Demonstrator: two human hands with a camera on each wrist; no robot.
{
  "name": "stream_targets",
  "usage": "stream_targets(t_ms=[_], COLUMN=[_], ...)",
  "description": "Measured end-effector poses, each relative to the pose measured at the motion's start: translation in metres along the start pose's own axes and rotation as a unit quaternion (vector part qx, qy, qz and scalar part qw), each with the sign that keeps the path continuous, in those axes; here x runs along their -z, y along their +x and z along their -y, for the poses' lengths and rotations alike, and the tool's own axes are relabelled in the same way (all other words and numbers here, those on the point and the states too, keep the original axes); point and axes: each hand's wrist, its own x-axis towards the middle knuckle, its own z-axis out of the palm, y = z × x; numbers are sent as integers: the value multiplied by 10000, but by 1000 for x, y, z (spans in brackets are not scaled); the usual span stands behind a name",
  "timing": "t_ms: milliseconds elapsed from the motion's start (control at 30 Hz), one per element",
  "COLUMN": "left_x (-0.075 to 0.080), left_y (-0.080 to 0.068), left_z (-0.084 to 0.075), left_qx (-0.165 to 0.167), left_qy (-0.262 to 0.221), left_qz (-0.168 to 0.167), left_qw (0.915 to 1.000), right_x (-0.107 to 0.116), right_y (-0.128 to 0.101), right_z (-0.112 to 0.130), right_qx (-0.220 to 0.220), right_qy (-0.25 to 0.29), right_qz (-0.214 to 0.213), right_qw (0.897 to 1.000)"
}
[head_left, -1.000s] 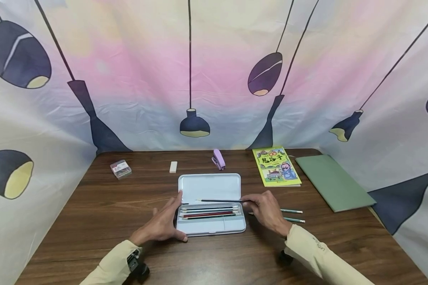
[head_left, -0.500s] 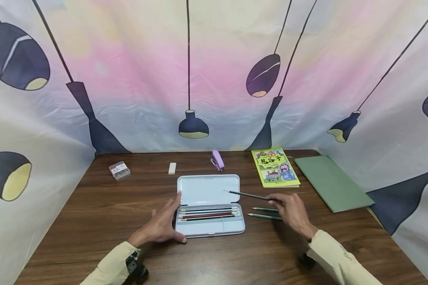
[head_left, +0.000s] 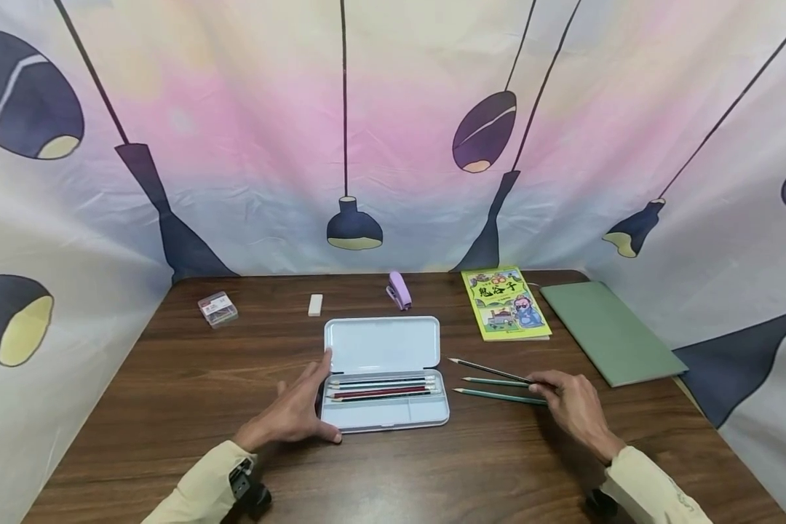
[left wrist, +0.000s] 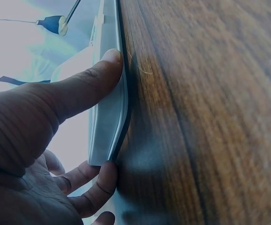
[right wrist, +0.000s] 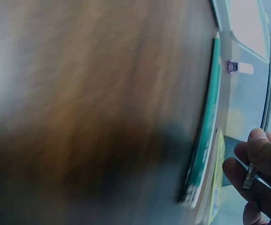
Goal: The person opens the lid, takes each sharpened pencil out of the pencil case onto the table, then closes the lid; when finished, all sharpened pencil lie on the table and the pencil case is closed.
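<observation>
Right hand [head_left: 573, 404] is pinching a dark pencil [head_left: 487, 370] beside 2 green ones [head_left: 494, 388] on the table [head_left: 170, 378]; 4 are lying in the case [head_left: 385, 418], left hand [head_left: 295, 411] flat, steadying it.

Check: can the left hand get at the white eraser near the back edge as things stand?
Probably yes. The left hand rests on the pencil case, holding nothing else, and bare table lies between it and the eraser.

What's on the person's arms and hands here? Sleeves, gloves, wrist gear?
Both arms wear long pale cream sleeves reaching the wrists. The left hand and right hand are bare: no gloves, rings or watch visible. A small black device sits under the left wrist, and another black device under the right wrist. No cables show.
</observation>
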Motion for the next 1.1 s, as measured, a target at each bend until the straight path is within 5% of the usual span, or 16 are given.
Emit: stream_targets(t_ms=[467, 1100], left_x=[-1, 0], left_y=[0, -1], left_z=[-1, 1], left_qx=[60, -15], left_qy=[44, -63], left_qz=[23, 29], left_qw=[10000, 10000], right_x=[-1, -5], right_y=[-31, -30], right_z=[-6, -11], right_qx=[53, -91], right_qy=[-422, -499], right_qz=[168, 157], right_qw=[9990, 9986])
